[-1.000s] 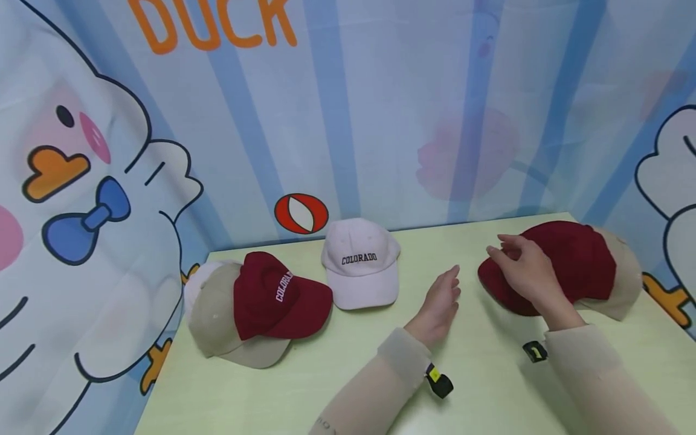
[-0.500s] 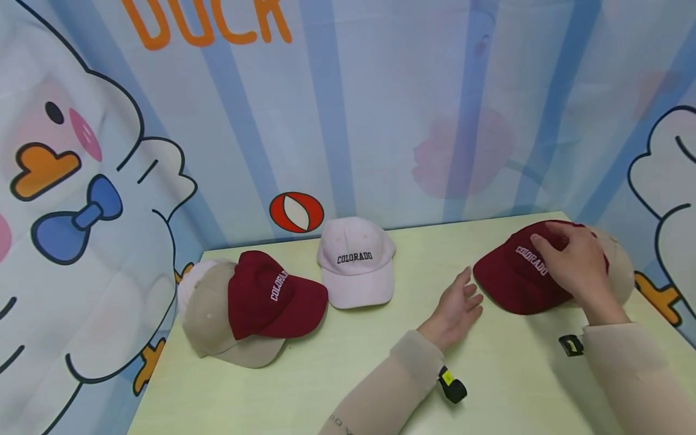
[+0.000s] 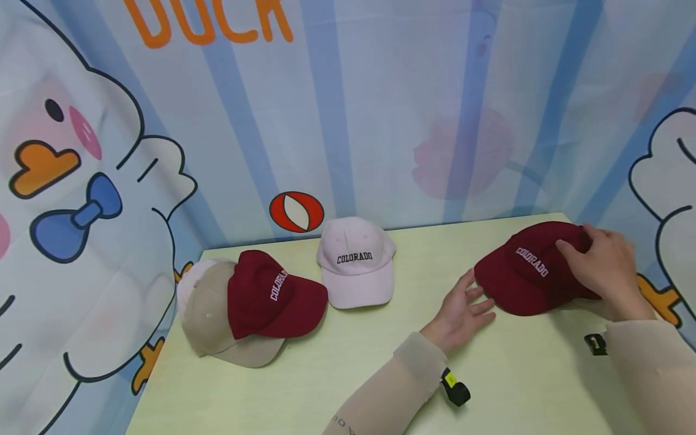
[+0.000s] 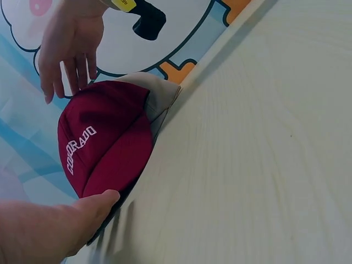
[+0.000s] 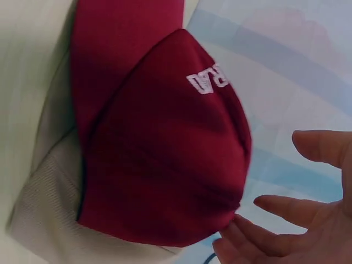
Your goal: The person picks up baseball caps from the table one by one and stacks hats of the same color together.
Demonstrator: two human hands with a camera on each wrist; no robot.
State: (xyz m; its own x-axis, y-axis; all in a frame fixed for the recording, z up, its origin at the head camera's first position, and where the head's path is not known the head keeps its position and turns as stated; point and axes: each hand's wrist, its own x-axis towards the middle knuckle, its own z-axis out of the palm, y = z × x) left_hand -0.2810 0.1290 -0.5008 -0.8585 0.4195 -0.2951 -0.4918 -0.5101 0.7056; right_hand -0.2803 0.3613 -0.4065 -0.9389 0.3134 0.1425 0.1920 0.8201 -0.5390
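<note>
Pale table (image 3: 304,386). Left hand (image 3: 458,317), fingers loose, at the brim of a red cap (image 3: 522,293) right of the white COLORADO cap (image 3: 356,260); right hand (image 3: 608,266) relaxed by its crown. Right wrist cam shows a beige cap (image 5: 49,198) underneath, mostly hidden in head view.

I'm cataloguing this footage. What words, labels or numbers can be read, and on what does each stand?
"COLORADO": right-hand red cap.
"COLORADO": white cap.
"COLORA": left-hand red cap; the rest turns out of sight.
"DUCK": backdrop, letter tops cut off.
Unreadable: marks on the left sleeve, cut off; print on the yellow wrist tags, too small.
</note>
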